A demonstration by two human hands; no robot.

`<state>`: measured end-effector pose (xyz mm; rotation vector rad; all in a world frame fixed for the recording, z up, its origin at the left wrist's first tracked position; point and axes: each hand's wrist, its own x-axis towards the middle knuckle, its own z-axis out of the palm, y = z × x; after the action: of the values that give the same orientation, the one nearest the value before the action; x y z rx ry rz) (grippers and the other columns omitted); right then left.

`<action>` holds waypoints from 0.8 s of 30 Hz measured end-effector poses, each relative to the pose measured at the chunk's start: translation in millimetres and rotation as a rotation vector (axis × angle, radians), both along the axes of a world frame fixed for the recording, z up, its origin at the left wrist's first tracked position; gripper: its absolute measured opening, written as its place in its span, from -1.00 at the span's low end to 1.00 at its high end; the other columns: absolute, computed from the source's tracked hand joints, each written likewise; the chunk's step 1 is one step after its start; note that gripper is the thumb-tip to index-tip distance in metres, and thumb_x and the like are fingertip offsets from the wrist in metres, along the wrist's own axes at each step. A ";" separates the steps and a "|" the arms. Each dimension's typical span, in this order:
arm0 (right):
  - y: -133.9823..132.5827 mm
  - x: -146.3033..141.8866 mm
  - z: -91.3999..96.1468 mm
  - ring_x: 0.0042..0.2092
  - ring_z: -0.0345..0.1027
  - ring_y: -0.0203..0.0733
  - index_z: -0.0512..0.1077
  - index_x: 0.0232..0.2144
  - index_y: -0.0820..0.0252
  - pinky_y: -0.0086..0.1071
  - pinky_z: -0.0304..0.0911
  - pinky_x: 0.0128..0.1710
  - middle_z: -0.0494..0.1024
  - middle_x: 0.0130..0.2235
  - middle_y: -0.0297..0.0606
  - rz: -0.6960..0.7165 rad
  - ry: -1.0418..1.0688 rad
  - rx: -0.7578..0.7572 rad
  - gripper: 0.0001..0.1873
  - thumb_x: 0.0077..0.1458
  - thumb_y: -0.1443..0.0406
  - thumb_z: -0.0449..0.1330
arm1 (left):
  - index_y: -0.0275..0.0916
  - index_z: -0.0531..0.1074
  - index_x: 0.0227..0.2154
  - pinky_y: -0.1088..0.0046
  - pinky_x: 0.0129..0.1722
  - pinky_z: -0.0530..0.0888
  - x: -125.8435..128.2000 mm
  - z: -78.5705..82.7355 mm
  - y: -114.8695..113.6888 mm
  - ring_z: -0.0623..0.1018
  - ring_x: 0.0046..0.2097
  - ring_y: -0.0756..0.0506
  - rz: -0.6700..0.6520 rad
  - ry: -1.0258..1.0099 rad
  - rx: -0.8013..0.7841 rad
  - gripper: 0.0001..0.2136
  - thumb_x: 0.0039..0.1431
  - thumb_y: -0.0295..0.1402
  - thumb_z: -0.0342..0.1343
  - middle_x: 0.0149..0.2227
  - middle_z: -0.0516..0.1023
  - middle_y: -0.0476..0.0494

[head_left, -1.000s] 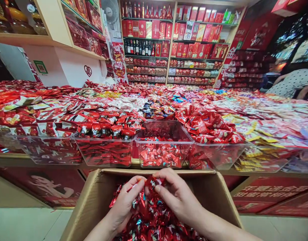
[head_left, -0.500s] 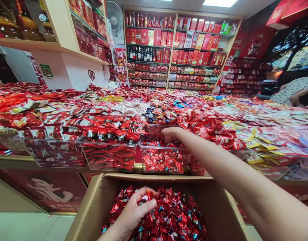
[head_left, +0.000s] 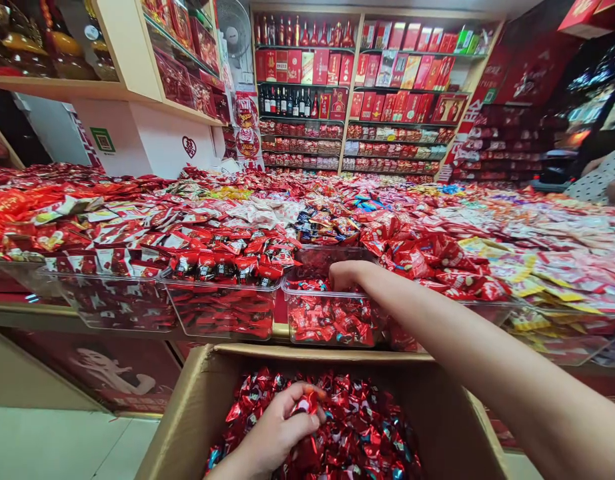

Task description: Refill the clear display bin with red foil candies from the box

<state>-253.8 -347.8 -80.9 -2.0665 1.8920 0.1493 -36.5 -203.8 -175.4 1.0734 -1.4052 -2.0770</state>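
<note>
A cardboard box (head_left: 197, 393) in front of me is full of red foil-wrapped candies (head_left: 357, 427). My left hand (head_left: 280, 427) lies on that heap, its fingers curled round a few of the candies. My right hand (head_left: 350, 273) reaches forward over the rim of a clear plastic bin (head_left: 307, 323) half filled with the same red candies. Its fingers point down into the bin and are mostly hidden, so what they hold does not show.
Clear bins of red, white and yellow wrapped sweets (head_left: 222, 267) cover a long counter. Shelves of red gift boxes and bottles (head_left: 337, 87) line the back wall. A person in a dotted top (head_left: 600, 183) stands at the far right. Pale floor (head_left: 62, 440) shows at lower left.
A second ago both hands were together in the box gathering candies. The right hand then went forward to the clear bin and has sunk slightly lower into it; the left hand stayed in the box.
</note>
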 end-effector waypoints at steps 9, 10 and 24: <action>31.8 20.4 53.5 -0.18 0.25 -0.09 0.36 -0.25 0.38 -0.30 0.12 -0.22 0.40 -0.21 -0.02 0.017 0.107 -0.427 -0.73 0.00 0.39 -0.05 | -0.13 0.24 -0.25 0.57 -0.57 0.26 1.9 5.6 0.8 0.38 -0.56 0.09 0.051 0.258 0.108 -0.80 0.04 -0.26 -0.03 -0.29 0.44 -0.04; 46.1 26.8 59.2 -0.15 0.22 -0.12 0.33 -0.22 0.35 -0.31 0.09 -0.18 0.38 -0.19 -0.06 0.050 0.066 -0.517 -0.71 0.04 0.37 -0.09 | -0.16 0.24 -0.30 0.58 -0.59 0.25 2.3 5.6 0.5 0.38 -0.57 0.10 0.058 0.277 0.109 -0.84 0.04 -0.26 -0.02 -0.29 0.44 -0.06; 186.3 59.6 -44.4 -0.48 0.27 -0.37 0.36 -0.35 0.19 -0.48 0.18 -0.42 0.40 -0.42 -0.32 -0.007 -0.857 -0.338 -0.85 0.00 0.37 0.02 | -0.15 0.08 -0.02 0.60 -0.59 0.25 -4.7 18.4 9.3 0.35 -0.56 0.10 -0.048 0.296 0.020 -0.60 0.06 -0.30 -0.02 -0.39 0.43 -0.04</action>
<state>-194.2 -161.5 -125.3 -1.8443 1.4225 -0.9584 -41.2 -194.5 -157.0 0.7085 -1.2762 -2.1814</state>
